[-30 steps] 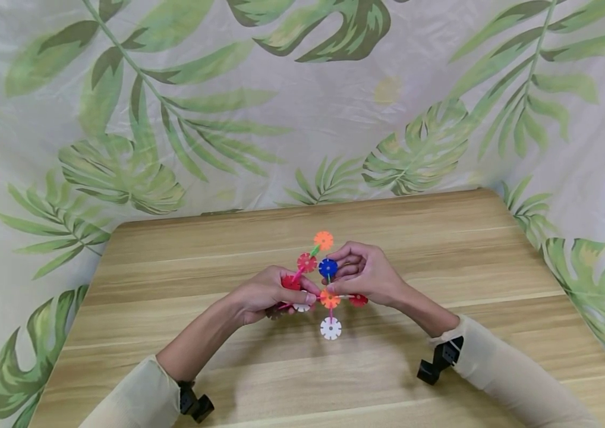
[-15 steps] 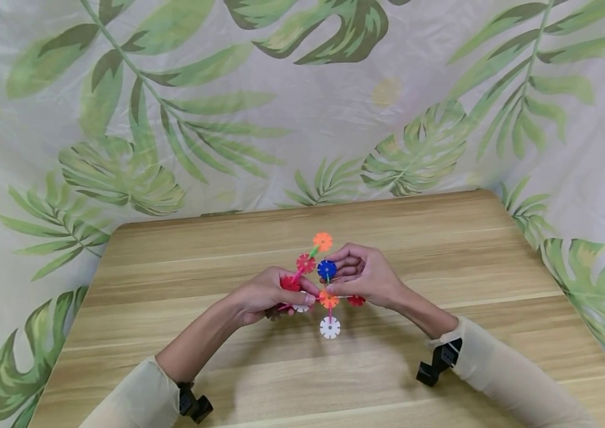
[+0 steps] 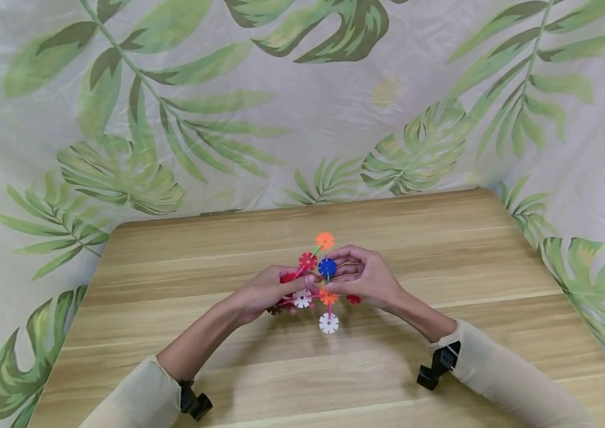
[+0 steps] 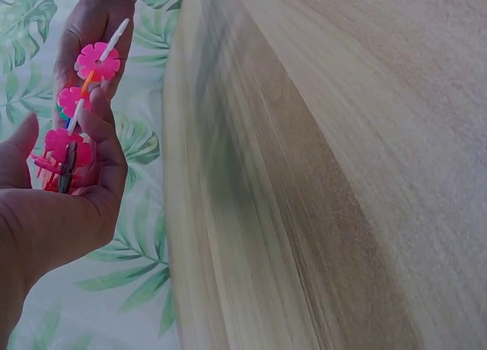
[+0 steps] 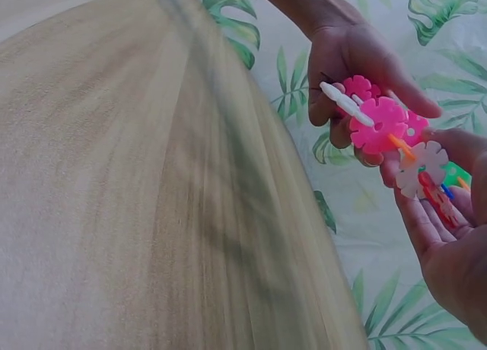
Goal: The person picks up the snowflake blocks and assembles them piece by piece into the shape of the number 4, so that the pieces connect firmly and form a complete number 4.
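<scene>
A toy built of notched plastic snowflake discs is held above the table between both hands in the head view. My left hand (image 3: 262, 294) grips its left part, thumb over a red disc, with a white disc (image 3: 302, 298) below the thumb. My right hand (image 3: 372, 278) pinches it with the thumb beside an orange disc (image 3: 327, 296), its fingers behind a blue disc (image 3: 327, 267). A second white disc (image 3: 328, 323) hangs lowest. A red disc (image 3: 308, 261) and an orange disc (image 3: 325, 240) stick out at the top. In the right wrist view a white disc (image 5: 421, 170) sits by the fingers.
The wood-grain table (image 3: 302, 374) lies beneath the hands. A leaf-patterned cloth (image 3: 302, 107) hangs behind it. Each wrist carries a small black camera, one on the left (image 3: 194, 401) and one on the right (image 3: 438, 364).
My left thumb has moved up, uncovering more of the white disc and covering more of the red one. The right hand and lower discs have shifted only slightly.
</scene>
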Available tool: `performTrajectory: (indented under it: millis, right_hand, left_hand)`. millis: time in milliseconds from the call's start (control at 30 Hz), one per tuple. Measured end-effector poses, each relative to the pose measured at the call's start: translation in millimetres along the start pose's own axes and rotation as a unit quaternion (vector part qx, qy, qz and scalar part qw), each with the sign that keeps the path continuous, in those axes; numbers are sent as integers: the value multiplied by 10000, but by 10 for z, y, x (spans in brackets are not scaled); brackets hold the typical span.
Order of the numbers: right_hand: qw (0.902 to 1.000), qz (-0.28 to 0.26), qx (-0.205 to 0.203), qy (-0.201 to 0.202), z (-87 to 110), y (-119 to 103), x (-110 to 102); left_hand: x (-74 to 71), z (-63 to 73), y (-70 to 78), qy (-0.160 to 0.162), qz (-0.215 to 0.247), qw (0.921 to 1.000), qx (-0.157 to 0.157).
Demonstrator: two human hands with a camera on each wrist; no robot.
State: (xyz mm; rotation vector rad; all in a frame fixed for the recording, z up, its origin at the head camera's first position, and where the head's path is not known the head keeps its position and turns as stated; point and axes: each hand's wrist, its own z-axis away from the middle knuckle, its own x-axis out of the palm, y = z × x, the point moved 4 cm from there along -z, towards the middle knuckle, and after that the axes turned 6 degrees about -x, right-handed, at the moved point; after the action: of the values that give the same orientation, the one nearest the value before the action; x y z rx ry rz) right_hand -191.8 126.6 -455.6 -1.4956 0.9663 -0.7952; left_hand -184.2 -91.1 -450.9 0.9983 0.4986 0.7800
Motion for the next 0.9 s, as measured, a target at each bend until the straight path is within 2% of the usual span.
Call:
performTrajectory:
  millis: [200, 433, 633, 900]
  right_hand:
    - [9998, 100, -80, 128, 7, 4, 1]
    - [9985, 415, -163, 328, 24, 11, 3]
    - [9981, 466, -142, 382, 33, 38, 7]
    - [9986, 166, -202, 457, 48, 60, 9]
  left_hand:
    - [-2, 5, 1, -84, 42, 9999, 127]
    - [0, 10, 4, 27, 163, 9999, 38]
    - [-15, 15, 3, 271, 99, 9996, -74]
    - [-29, -10, -8, 626, 51, 9980, -93]
